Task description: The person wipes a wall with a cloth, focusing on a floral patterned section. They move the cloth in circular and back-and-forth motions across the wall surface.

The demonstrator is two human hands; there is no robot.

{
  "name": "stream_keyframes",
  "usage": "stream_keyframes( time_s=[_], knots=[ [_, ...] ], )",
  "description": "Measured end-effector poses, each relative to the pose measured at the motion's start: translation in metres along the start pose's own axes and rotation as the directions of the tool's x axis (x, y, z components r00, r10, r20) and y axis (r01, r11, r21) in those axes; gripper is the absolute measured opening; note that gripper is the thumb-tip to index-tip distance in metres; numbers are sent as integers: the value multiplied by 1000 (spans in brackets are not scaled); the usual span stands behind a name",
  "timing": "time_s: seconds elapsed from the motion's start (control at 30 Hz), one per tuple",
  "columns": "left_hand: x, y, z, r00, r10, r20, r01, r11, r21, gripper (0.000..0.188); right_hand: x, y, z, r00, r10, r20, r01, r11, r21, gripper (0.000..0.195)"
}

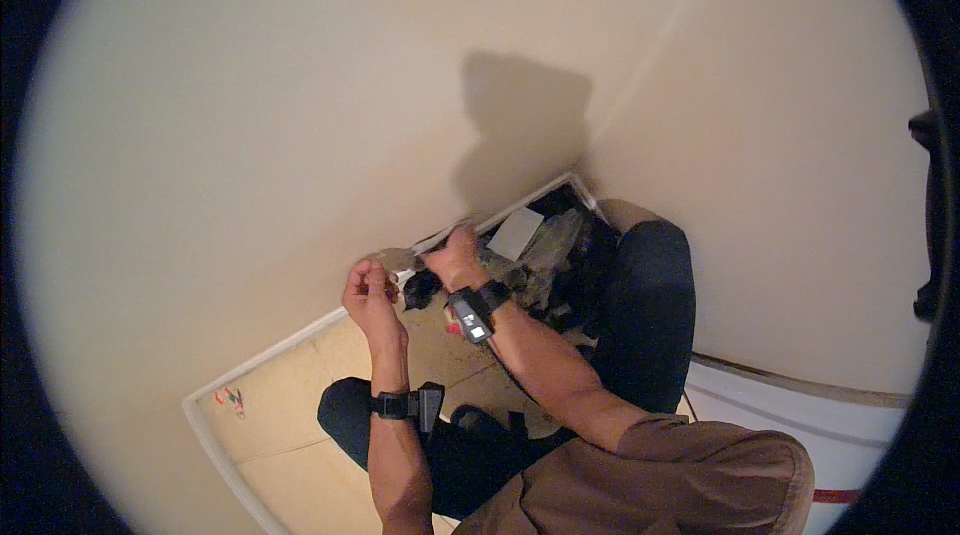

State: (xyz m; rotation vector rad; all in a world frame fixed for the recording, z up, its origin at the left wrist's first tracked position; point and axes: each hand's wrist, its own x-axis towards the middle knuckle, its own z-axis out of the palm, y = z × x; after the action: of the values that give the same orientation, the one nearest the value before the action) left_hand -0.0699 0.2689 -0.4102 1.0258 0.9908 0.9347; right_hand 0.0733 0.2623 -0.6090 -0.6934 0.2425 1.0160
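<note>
Near the foot of the wall, my left hand (369, 296) is raised with its fingers curled and thumb near the fingertips; whether it holds something small is unclear. My right hand (453, 259) reaches down beside the baseboard (300, 334), its fingertips hidden. A thin greyish piece (397, 259) shows between the two hands, touching or close to both. Just below it lies a crumpled black thing (421, 289), perhaps plastic. Right of my right hand, a pale flat rectangular piece (516, 233) rests on crumpled clear plastic (553, 253) and dark material in the corner.
Two walls meet at the corner behind the pile. Dark debris is scattered on the tiled floor (457, 355), with a small red item (453, 328) beside my right wrist. Small red and green bits (231, 400) lie at the far left. My bent knees flank the work area; a white panel (795, 415) stands at lower right.
</note>
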Motion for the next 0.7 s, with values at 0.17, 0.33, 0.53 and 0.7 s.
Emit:
stream_keyframes(
  time_s=[0.17,0.33,0.53,0.7],
  knots=[
    [1,1,2,995,-37,89,31,997,66,10,-70,-126,101,827,-356,-436,450,883,132,43],
    [6,-8,1,989,10,144,-37,981,189,10,-123,-160,152,271,-947,172,672,59,-738,61],
    [-1,-2,-1,991,-22,133,-4,981,196,12,-26,-179,70,229,-950,-212,832,304,-464,57],
    [-3,-8,1,984,-27,177,-20,965,260,15,19,-148,-16,588,-636,-500,679,724,-122,58]
  ],
)
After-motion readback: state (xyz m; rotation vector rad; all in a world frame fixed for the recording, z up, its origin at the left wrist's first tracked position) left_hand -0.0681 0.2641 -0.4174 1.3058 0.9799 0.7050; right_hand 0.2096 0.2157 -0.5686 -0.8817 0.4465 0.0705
